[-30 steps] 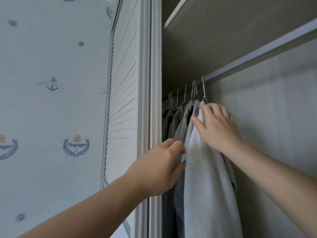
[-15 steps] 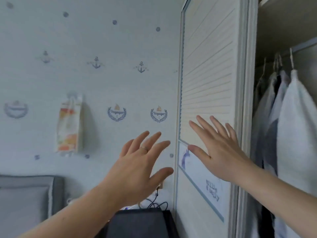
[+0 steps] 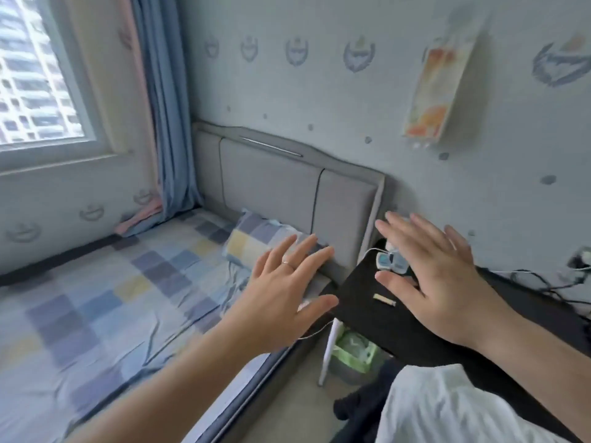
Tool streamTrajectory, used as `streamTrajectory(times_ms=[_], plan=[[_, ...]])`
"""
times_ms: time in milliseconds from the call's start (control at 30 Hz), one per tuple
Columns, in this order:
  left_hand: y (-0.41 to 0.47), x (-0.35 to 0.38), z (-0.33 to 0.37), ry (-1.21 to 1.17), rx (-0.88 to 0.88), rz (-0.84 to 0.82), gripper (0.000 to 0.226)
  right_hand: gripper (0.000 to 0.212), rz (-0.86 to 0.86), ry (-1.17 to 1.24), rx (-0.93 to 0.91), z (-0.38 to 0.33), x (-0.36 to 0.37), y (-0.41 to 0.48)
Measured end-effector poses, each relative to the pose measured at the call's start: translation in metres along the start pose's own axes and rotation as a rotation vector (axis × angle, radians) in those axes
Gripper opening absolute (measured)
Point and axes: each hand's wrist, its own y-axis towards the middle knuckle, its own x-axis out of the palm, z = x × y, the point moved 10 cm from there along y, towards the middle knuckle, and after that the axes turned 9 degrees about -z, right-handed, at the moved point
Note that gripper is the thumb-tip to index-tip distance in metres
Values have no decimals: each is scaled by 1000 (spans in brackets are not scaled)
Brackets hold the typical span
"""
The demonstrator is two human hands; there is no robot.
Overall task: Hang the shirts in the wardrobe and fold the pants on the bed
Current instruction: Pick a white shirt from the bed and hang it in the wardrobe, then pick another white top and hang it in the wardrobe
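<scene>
Swung round, left hand (image 3: 281, 302) over bed (image 3: 96, 298) edge, right hand (image 3: 438, 282) over table (image 3: 361, 305), fingers (image 3: 308, 260) spread

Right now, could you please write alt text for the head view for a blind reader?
The left hand and right hand, both empty with fingers spread, reach forward over a checked bed and a black side table. White fabric shows lower right.

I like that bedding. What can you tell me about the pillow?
The pillow looks like soft cloth, checked in blue, yellow and white like the sheet it lies on. It lies flat and a little rumpled, against the padded grey headboard. The left hand hides its right end.
</scene>
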Motion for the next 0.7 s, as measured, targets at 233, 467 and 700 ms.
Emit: streamTrajectory(times_ms=[233, 467, 700], plan=[[-176, 54, -173, 8, -536, -86, 76, 74, -301, 133, -314, -153, 177, 80], [-312, 91, -297, -83, -992, -136, 70, 68, -563, 270, -551, -291, 330, 140], [-391, 88, -399, -160, -1308, -83, 68, 64, -770, 347, -675, -396, 426, 199]])
